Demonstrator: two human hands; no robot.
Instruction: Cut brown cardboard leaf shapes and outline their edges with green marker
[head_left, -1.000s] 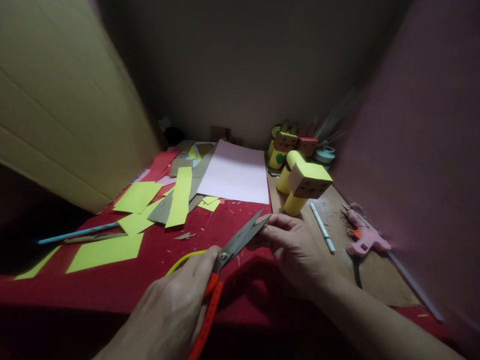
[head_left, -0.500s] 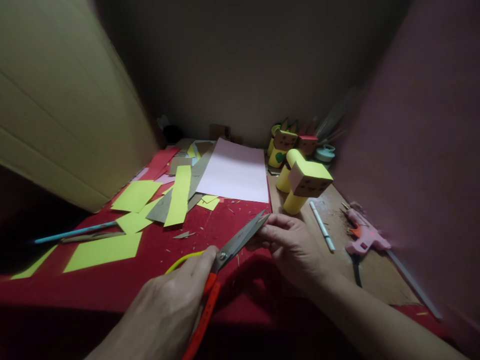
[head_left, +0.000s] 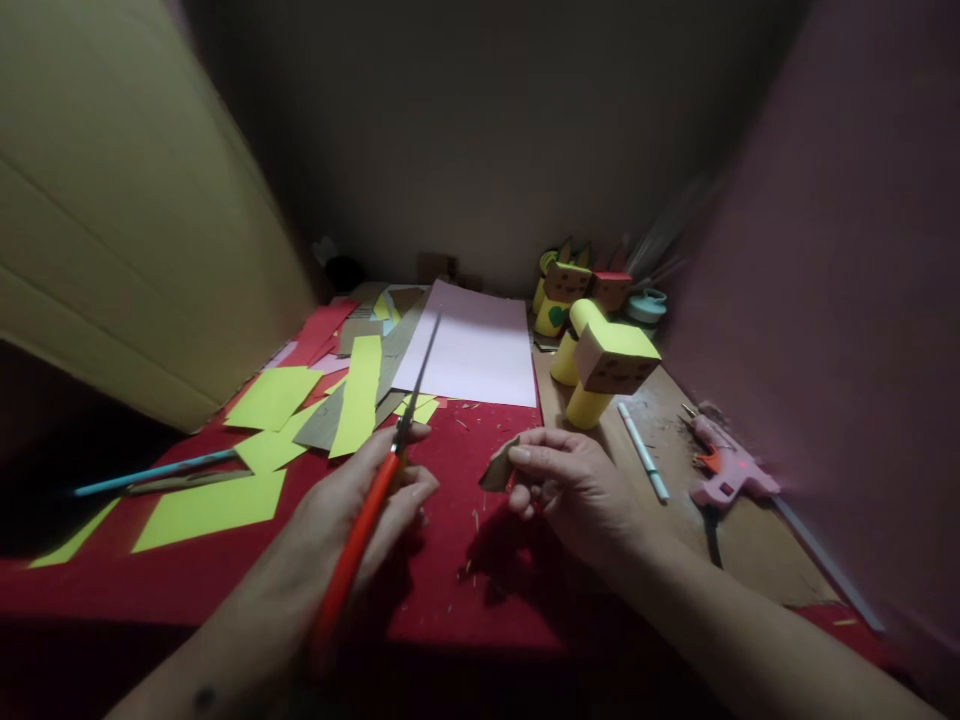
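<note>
Cardboard (head_left: 495, 472) at fingertips (head_left: 523, 456) of right grip (head_left: 585, 485)

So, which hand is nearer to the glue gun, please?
Right. The right hand is left of the glue gun; the left hand, holding scissors, is much farther left.

Scissors (head_left: 384, 480): lower end is showing as a blur.
Brown piece (head_left: 495, 470): right hand (head_left: 581, 485) is covering one end.
Both forearms (head_left: 742, 625): bottom edge is cutting them off.
</note>
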